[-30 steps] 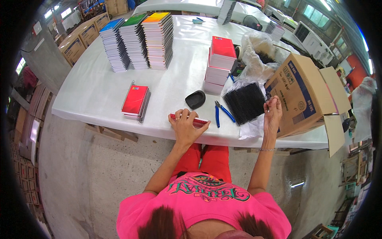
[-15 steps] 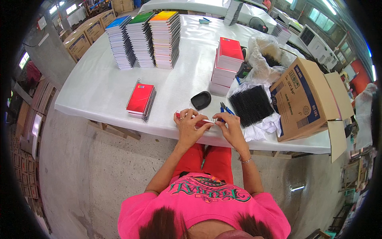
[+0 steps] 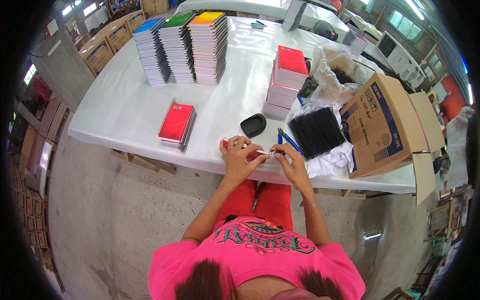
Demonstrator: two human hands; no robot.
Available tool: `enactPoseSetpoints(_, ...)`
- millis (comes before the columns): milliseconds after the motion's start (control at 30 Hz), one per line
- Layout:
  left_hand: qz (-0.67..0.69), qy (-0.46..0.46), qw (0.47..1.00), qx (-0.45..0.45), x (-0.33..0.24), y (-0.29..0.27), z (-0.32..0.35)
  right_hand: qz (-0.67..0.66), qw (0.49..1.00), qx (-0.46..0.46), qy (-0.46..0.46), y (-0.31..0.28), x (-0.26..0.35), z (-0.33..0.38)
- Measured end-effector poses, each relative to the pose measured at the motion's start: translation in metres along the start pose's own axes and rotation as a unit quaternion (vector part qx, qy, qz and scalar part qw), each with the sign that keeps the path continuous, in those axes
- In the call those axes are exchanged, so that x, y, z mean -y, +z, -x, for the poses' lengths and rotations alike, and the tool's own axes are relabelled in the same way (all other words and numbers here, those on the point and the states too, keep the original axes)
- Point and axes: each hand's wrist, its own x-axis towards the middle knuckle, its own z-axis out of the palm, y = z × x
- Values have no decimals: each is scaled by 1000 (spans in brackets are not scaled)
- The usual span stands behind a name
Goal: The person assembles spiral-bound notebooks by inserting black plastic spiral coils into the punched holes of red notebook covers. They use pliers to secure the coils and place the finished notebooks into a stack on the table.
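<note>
At the table's near edge, my left hand (image 3: 237, 159) grips a red-covered notebook (image 3: 254, 154), fingers over its far side and thumb on the near side. My right hand (image 3: 293, 162) pinches at the notebook's right end, where a short bit of dark spiral wire (image 3: 276, 152) shows between the fingers. How far the wire runs into the notebook is hidden. Just beyond my right hand lie blue-handled cutting pliers (image 3: 290, 141). A shallow black dish (image 3: 253, 125) sits past my left hand. Bundled black spiral coils (image 3: 316, 132) lie on white cloth to the right.
Several red notebooks with spirals (image 3: 177, 123) are piled on the left of the white table (image 3: 115, 110). Red unbound pads (image 3: 287, 75) stand stacked beyond the dish. Tall blue, green and yellow notebook stacks (image 3: 180, 50) stand farther back. An open carton (image 3: 375, 125) occupies the right side.
My right hand shifts very slightly right, its fingers moving at the notebook's end. My left hand keeps its hold on the notebook almost unmoved.
</note>
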Motion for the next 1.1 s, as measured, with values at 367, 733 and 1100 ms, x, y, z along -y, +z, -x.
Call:
enactPoseSetpoints(367,12,-12,1000,7,-2,0,-1,68,997,-30,9,6,-5,5)
enactPoseSetpoints(733,15,13,1000,18,5,-1,0,-56,996,31,64,1,3,8)
enactPoseSetpoints(1100,-4,20,999,29,7,0,0,-39,999,14,31,8,-1,5)
